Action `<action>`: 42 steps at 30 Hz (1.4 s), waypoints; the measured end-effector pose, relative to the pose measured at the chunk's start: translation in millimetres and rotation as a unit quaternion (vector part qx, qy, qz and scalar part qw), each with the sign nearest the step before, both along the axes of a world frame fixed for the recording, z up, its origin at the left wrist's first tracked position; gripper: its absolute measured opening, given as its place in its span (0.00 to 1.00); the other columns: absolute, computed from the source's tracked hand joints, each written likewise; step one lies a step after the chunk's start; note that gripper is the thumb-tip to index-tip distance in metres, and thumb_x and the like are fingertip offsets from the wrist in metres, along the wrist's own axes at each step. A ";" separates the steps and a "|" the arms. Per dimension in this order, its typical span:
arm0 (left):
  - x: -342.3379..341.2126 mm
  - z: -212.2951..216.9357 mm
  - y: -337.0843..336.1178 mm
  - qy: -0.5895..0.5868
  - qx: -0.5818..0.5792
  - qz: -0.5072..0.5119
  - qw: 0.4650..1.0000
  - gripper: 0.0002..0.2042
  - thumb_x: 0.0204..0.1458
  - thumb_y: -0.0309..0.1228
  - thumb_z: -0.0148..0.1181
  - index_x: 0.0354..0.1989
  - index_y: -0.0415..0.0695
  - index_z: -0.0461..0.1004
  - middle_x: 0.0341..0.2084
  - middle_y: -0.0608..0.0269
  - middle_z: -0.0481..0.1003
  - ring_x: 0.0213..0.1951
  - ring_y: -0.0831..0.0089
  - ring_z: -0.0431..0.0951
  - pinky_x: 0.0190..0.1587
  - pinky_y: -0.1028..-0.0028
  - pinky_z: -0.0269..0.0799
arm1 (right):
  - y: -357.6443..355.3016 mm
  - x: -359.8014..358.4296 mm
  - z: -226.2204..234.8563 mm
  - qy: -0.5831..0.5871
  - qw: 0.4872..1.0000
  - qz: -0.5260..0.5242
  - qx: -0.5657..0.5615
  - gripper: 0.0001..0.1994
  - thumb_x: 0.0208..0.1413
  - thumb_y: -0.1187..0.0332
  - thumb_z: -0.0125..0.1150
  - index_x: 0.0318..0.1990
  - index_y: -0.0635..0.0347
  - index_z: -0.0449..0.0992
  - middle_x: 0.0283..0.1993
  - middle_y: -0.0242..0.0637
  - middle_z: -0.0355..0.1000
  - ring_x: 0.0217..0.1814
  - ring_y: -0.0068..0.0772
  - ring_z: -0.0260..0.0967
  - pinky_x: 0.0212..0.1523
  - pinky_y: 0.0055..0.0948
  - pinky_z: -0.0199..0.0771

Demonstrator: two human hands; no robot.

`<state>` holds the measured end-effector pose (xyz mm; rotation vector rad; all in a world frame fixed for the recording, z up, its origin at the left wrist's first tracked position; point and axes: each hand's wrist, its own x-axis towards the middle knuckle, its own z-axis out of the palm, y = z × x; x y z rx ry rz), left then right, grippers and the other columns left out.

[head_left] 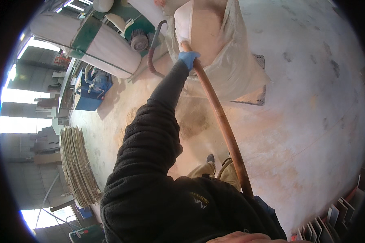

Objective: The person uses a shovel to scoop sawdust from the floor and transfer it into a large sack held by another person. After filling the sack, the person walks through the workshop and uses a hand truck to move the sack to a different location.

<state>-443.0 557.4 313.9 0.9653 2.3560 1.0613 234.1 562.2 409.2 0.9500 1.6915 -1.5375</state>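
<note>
My left arm reaches forward, and my left hand (189,59) in a blue glove is closed round the long wooden handle of a shovel (220,111). The handle slants back towards my right side. Its white blade (183,22) is up at the mouth of a large translucent plastic bag (241,60), with a tan, dusty surface beside it. What is inside the bag is partly hidden. Beside the handle's near end, a dark blue shape (265,205) looks like my right hand or cuff, in shadow; its fingers do not show.
Brown dust (192,121) lies on the floor before me. The bag stands on a dark perforated plate (259,91). To the left are a green machine with a grey motor (139,39), a hose (151,60), a blue pump unit (94,87) and stacked thin boards (78,166). Panels (332,216) stand at lower right.
</note>
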 end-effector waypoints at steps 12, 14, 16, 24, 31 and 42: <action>7.2 74.9 -13.6 -0.194 0.185 0.173 0.948 0.14 0.44 0.30 0.68 0.31 0.29 0.77 0.26 0.51 0.78 0.27 0.64 0.79 0.32 0.67 0.76 | -5.7 3.9 -20.4 0.008 0.980 -0.069 -0.185 0.15 0.44 0.68 0.70 0.40 0.63 0.78 0.31 0.38 0.78 0.37 0.32 0.75 0.43 0.34 0.73; 8.4 83.4 -26.7 -0.015 0.123 0.044 0.991 0.12 0.48 0.27 0.64 0.42 0.41 0.77 0.30 0.53 0.80 0.32 0.61 0.82 0.38 0.68 0.78 | -5.9 7.1 -22.2 0.012 0.975 -0.079 -0.209 0.15 0.44 0.68 0.70 0.41 0.64 0.79 0.32 0.38 0.78 0.37 0.31 0.75 0.43 0.34 0.73; 13.3 91.2 -43.1 0.008 0.143 0.023 0.989 0.12 0.48 0.27 0.64 0.42 0.41 0.77 0.30 0.53 0.80 0.32 0.61 0.82 0.38 0.69 0.78 | -6.9 11.2 -22.6 0.017 0.969 -0.085 -0.231 0.16 0.45 0.68 0.70 0.41 0.64 0.79 0.32 0.37 0.78 0.37 0.30 0.75 0.44 0.33 0.73; 77.2 119.0 -133.0 -0.273 0.333 0.185 0.883 0.09 0.50 0.26 0.63 0.38 0.37 0.73 0.28 0.55 0.76 0.31 0.62 0.79 0.37 0.67 0.78 | -31.2 44.7 -24.5 0.008 0.982 -0.025 -0.185 0.15 0.45 0.69 0.71 0.41 0.65 0.80 0.33 0.35 0.78 0.39 0.26 0.74 0.47 0.29 0.73; 153.0 69.2 -288.8 -0.166 0.323 0.172 0.916 0.09 0.51 0.28 0.62 0.37 0.36 0.73 0.31 0.54 0.75 0.33 0.62 0.78 0.39 0.66 0.77 | -97.0 111.6 -19.8 -0.003 0.995 0.036 -0.094 0.14 0.43 0.72 0.68 0.40 0.67 0.81 0.32 0.37 0.78 0.33 0.27 0.75 0.39 0.29 0.76; 312.3 -56.0 -583.0 -0.453 0.454 0.392 0.659 0.06 0.51 0.27 0.58 0.34 0.39 0.70 0.29 0.53 0.75 0.32 0.61 0.77 0.37 0.67 0.78 | -241.4 197.9 -9.2 0.017 0.991 0.132 -0.002 0.10 0.43 0.73 0.65 0.35 0.65 0.77 0.24 0.40 0.75 0.24 0.31 0.75 0.27 0.31 0.78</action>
